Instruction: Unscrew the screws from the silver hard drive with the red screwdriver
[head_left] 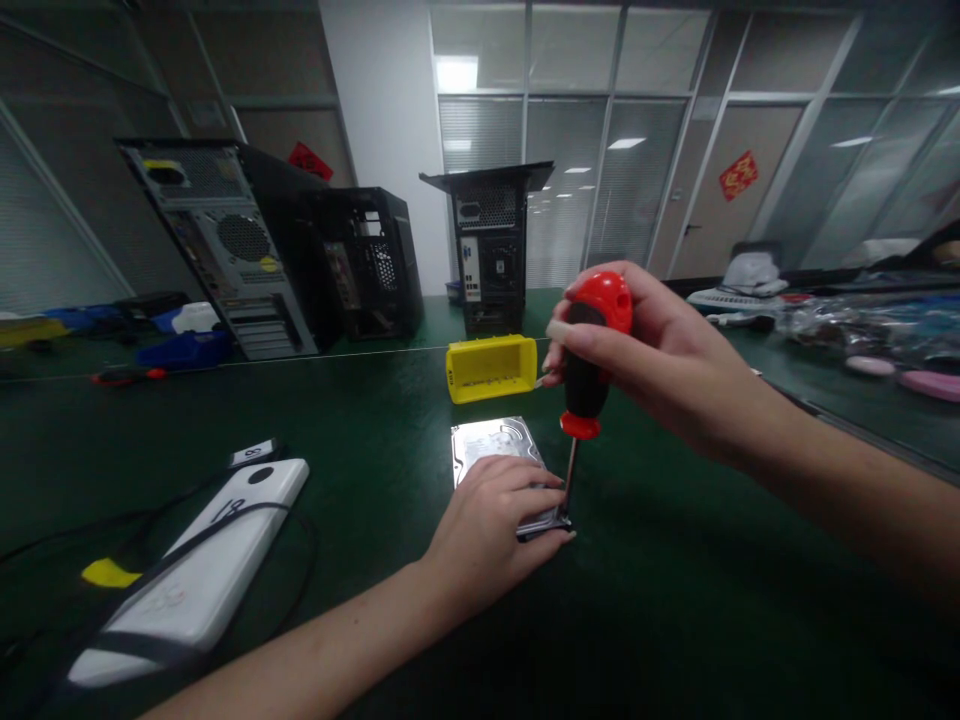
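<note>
A silver hard drive [491,437] lies flat on the green table. My left hand [491,515] rests over its near part, fingers wrapped across the drive toward its right edge. Above and to the right, my right hand [645,350] is closed round the handle of a red and black screwdriver [586,385]. The screwdriver stands nearly upright, its shaft pointing down to the drive's near right corner, close to my left fingertips. Whether the tip sits on a screw is too small to tell. Just behind the drive, a yellow bin [491,370] holds several small dark pieces.
A white numbered device [202,560] with a black cable lies at the left. Computer cases [491,250] stand at the back, with more cases [289,250] at the back left. Plastic bags [847,325] and pink items lie at the right. A red-handled tool [127,376] lies far left.
</note>
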